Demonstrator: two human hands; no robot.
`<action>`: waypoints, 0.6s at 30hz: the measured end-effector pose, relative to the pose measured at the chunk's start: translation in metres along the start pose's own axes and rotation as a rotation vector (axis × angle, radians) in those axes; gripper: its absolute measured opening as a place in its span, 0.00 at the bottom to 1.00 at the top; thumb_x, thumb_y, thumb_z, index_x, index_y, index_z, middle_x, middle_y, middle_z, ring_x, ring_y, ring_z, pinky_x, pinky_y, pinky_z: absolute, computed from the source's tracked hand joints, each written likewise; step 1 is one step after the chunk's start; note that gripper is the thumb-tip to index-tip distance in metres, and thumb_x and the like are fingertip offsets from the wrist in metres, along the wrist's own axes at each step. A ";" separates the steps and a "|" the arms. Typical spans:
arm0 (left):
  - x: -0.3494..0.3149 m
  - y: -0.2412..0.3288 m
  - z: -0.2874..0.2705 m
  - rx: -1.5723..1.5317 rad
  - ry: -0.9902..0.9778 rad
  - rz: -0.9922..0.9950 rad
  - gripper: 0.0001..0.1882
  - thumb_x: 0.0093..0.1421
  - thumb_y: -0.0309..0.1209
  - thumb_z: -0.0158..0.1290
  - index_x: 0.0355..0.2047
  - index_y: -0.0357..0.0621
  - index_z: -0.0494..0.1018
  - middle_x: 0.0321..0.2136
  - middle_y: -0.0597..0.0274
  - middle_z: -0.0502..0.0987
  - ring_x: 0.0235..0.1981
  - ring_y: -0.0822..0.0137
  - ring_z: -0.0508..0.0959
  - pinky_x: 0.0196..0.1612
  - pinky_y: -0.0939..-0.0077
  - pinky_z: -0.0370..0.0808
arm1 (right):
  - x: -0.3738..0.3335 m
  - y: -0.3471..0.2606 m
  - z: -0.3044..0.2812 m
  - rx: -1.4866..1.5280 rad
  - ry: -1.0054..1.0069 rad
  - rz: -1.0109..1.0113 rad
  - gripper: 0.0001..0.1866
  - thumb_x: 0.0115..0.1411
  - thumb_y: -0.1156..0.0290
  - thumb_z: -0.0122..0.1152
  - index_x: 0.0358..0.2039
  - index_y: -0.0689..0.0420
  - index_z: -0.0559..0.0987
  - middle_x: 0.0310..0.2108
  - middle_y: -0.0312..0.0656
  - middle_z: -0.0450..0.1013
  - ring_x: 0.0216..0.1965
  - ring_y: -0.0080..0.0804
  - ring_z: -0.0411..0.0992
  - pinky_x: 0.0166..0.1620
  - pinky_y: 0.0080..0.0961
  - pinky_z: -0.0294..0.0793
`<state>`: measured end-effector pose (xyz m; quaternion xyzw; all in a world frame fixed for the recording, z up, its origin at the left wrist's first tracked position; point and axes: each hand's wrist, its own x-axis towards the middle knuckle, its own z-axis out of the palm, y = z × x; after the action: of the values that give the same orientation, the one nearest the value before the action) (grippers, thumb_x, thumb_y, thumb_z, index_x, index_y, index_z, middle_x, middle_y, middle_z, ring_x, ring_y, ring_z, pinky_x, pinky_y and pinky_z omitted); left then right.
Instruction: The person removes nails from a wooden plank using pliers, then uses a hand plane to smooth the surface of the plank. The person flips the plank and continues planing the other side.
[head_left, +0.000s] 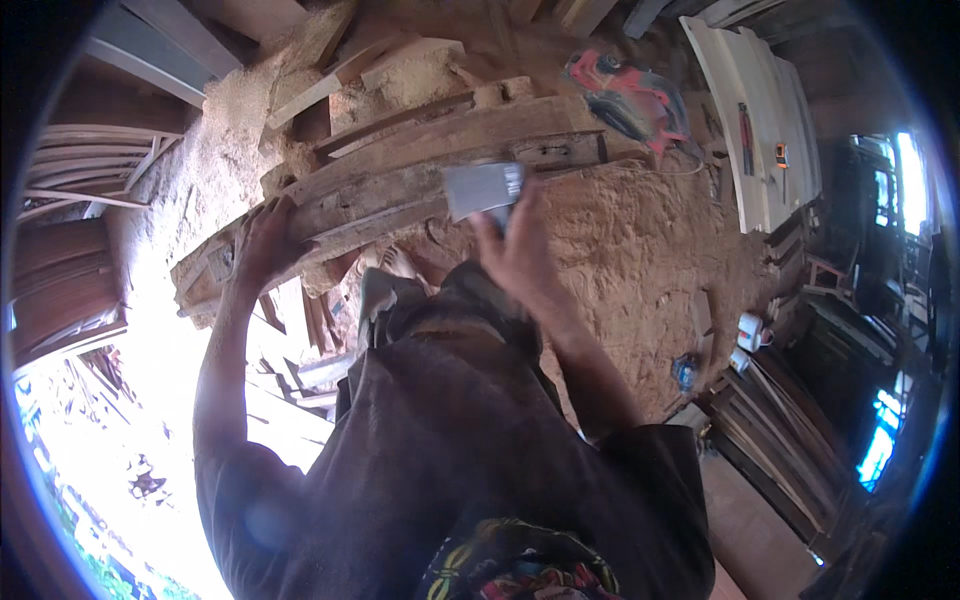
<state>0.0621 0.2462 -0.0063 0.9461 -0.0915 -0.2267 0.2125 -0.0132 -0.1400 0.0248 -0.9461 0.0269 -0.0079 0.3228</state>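
Observation:
A long, rough wooden beam (pixel 385 205) lies across in front of me, its left end closer to me. My left hand (pixel 265 240) is closed over the beam near that end, fingers on its top edge. In my right hand (pixel 520 255) is a tool with a broad grey flat head (pixel 478 190), its blade over the beam's near face right of the middle. The tool's edge is slightly blurred, and my fingers hide most of its handle. Behind the beam, another thick timber (pixel 450 130) lies roughly alongside.
Sawdust (pixel 620 235) covers the ground. A red and dark machine (pixel 630 100) lies beyond the beam's right end. Pliers (pixel 746 138) and an orange tape measure (pixel 782 155) rest on a pale board (pixel 720 90). Stacked planks (pixel 775 450) and a white container (pixel 749 330) are at right.

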 end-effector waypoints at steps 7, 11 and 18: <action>0.002 -0.019 0.017 0.052 0.090 0.002 0.39 0.49 0.43 0.77 0.58 0.48 0.71 0.56 0.51 0.80 0.60 0.45 0.79 0.62 0.46 0.74 | 0.022 0.066 -0.074 0.005 0.043 0.349 0.48 0.72 0.47 0.62 0.74 0.69 0.53 0.57 0.64 0.73 0.52 0.57 0.78 0.52 0.50 0.79; 0.004 -0.017 0.018 0.093 0.135 0.042 0.44 0.49 0.44 0.77 0.63 0.48 0.70 0.58 0.47 0.78 0.61 0.45 0.78 0.62 0.47 0.75 | 0.032 0.094 -0.106 0.385 0.056 0.586 0.45 0.71 0.49 0.66 0.73 0.64 0.55 0.47 0.48 0.78 0.38 0.44 0.82 0.33 0.37 0.83; -0.043 -0.060 0.009 -0.404 0.572 -0.040 0.49 0.55 0.50 0.75 0.71 0.45 0.66 0.68 0.44 0.72 0.68 0.46 0.73 0.66 0.51 0.74 | 0.027 -0.070 0.060 0.245 -0.187 -0.209 0.40 0.74 0.59 0.60 0.71 0.72 0.50 0.55 0.65 0.74 0.51 0.53 0.81 0.47 0.41 0.86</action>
<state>0.0244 0.3086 -0.0232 0.9118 0.0367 0.0298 0.4078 0.0188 -0.0499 0.0202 -0.8938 -0.1026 0.0434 0.4343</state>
